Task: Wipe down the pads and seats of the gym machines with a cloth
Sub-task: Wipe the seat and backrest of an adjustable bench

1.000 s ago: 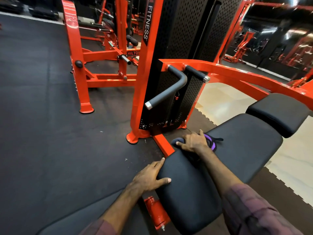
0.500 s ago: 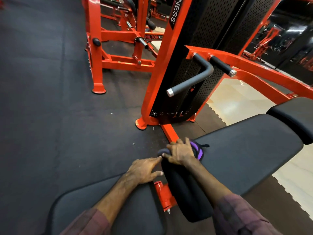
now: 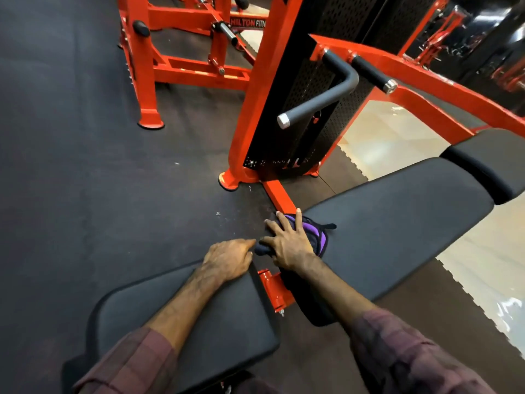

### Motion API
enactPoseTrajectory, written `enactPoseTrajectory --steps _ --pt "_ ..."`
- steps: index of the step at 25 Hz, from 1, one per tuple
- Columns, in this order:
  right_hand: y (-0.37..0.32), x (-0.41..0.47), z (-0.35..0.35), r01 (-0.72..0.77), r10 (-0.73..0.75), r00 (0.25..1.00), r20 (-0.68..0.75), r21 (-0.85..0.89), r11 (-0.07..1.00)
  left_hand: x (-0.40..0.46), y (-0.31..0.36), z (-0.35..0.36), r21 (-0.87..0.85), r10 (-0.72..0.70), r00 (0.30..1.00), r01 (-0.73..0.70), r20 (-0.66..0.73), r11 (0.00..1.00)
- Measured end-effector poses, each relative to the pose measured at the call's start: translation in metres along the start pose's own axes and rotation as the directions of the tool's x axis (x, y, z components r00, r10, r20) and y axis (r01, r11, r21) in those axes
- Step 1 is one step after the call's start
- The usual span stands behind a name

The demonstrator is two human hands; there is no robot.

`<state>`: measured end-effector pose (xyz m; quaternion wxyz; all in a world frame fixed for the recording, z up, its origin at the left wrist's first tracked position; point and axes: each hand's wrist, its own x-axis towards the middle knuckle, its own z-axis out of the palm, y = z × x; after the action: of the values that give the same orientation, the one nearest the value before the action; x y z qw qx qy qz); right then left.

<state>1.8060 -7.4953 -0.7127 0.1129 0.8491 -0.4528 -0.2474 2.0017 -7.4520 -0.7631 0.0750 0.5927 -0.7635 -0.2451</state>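
Our right hand (image 3: 289, 245) lies flat, fingers straight and spread, pressing the purple-and-black cloth (image 3: 318, 237) onto the near end of the long back pad (image 3: 397, 220), where a second ago it was bunched more tightly at that same edge. Our left hand (image 3: 230, 261), loosely curled and holding nothing, has slid off that pad to rest on the corner of the seat pad (image 3: 216, 322). We judge the wipe is working around the back pad's end, with the seat pad probably next.
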Motion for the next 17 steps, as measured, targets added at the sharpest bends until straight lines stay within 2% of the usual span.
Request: enactPoseTrajectory --steps 6,9,11,17 --pt "-0.07 -0.102 0.058 -0.221 0.221 0.957 -0.187 0.019 0.975 -0.007 0.005 0.004 0.084 0.155 0.986 -0.159 0.056 0.984" --pt "-0.078 -0.09 0.053 -0.274 0.281 0.927 -0.249 0.065 0.96 -0.01 -0.001 0.0 0.155 0.205 0.976 -0.214 0.069 0.965" --pt "-0.081 -0.081 0.045 -0.322 0.34 0.914 -0.221 0.113 0.94 -0.009 -0.001 0.002 0.195 0.218 0.973 -0.228 0.072 0.954" --pt "-0.097 -0.178 0.09 -0.337 0.347 0.894 -0.283 0.084 0.938 -0.005 0.001 0.008 0.173 0.22 0.973 -0.229 0.07 0.958"
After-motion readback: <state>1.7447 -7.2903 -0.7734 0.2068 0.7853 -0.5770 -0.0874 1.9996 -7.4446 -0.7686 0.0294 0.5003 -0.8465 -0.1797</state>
